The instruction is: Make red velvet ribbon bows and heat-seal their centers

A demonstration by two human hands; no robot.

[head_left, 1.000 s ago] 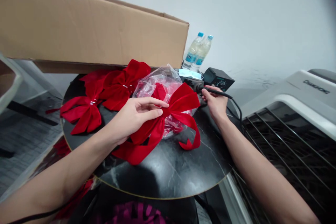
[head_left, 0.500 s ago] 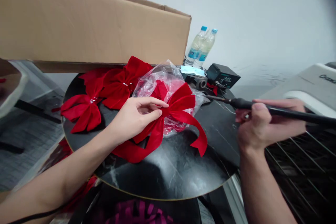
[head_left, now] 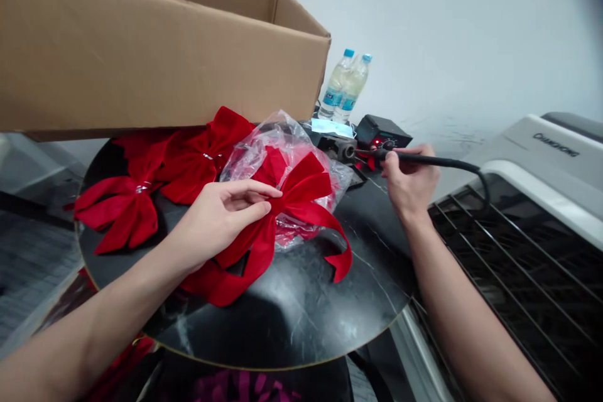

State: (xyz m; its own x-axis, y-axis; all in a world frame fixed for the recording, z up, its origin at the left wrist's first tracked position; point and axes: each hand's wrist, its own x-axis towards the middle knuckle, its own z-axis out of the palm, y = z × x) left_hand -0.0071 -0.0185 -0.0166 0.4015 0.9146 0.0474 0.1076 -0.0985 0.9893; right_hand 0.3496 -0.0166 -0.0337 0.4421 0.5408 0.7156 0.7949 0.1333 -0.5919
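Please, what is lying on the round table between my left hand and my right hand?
In the head view, a red velvet bow lies there, on a clear plastic bag with more red inside, on the black marble-pattern table.

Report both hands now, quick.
Left hand: pinching the red bow.
Right hand: gripping a soldering iron.
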